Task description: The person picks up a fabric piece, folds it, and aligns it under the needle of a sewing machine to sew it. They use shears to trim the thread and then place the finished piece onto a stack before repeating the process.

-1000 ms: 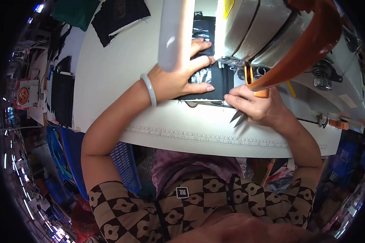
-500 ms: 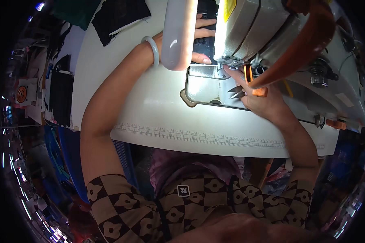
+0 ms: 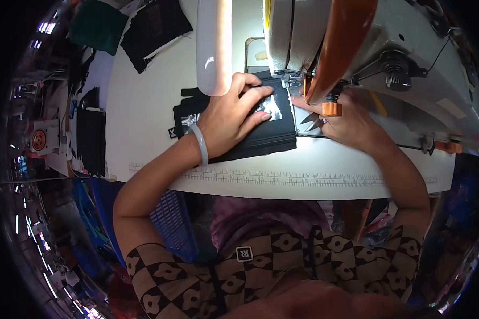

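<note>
A black fabric piece (image 3: 274, 139) with a shiny clear patch lies on the white table, its right edge by the presser foot (image 3: 288, 81) of the sewing machine (image 3: 303, 32). My left hand (image 3: 231, 114) rests on this fabric, fingers spread, with a pale bangle at the wrist. Right of the fabric edge, my right hand (image 3: 348, 119) is closed round small thread snips (image 3: 310, 122), whose blades point left. Its index finger reaches to the fabric's edge, and the machine's orange parts cover some of the hand.
A lamp (image 3: 214, 48) hangs over the table (image 3: 143, 127). More black fabric (image 3: 157, 29) and green fabric (image 3: 97, 25) lie at the back left. A ruler strip (image 3: 282, 177) runs along the front edge. Below the table is a blue basket (image 3: 173, 220).
The black fabric has come out from behind the lamp toward the front, and my left hand has come forward onto it. My right hand still holds the snips. The camera view has shifted.
</note>
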{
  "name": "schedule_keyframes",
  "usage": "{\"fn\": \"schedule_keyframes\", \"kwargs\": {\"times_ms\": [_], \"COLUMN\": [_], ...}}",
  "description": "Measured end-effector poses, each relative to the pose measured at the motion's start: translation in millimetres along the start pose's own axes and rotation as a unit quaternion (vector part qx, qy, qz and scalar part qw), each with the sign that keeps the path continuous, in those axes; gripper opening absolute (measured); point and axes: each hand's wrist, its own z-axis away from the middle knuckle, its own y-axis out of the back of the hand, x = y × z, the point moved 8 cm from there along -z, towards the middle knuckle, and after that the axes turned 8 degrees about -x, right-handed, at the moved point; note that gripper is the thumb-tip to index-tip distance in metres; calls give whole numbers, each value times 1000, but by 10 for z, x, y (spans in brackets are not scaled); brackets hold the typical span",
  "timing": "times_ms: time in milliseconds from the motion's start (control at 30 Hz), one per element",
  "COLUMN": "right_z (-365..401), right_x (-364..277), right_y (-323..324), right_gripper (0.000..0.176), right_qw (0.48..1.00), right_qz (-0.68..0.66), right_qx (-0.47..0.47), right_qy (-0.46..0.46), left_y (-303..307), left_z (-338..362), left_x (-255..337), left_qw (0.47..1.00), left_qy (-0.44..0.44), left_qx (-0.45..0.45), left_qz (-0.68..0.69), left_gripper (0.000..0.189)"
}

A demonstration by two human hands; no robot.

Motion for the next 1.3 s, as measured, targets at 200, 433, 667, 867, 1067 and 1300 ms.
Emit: {"fn": "schedule_keyframes", "kwargs": {"times_ms": [200,433,667,867,1067,1300], "right_z": [-43,-16,39,45,-35,20], "right_x": [-161,-403,-398,-327,-213,-116], "right_y": [180,205,261,190,105,42], "right_gripper": [26,21,22,46,63,58], "right_qw": [977,980,986,992,998,999], "right_qz": [-158,22,41,6,32,30], "right_qx": [103,107,87,64,20,-8], "right_qy": [98,166,138,111,42,-30], "left_y": [0,-21,-34,-35,58,134], "left_z": [-18,-17,1,-146,-374,-667], "left_x": [156,138,197,-41,-312,-601], "left_qw": [995,997,991,993,991,994], "left_qy": [-101,-82,-118,-105,-105,-61], "left_qx": [11,-10,-13,-45,-47,-43], "left_qz": [-10,0,-57,-38,-63,-79], "left_gripper": [39,42,46,47,44,40]}}
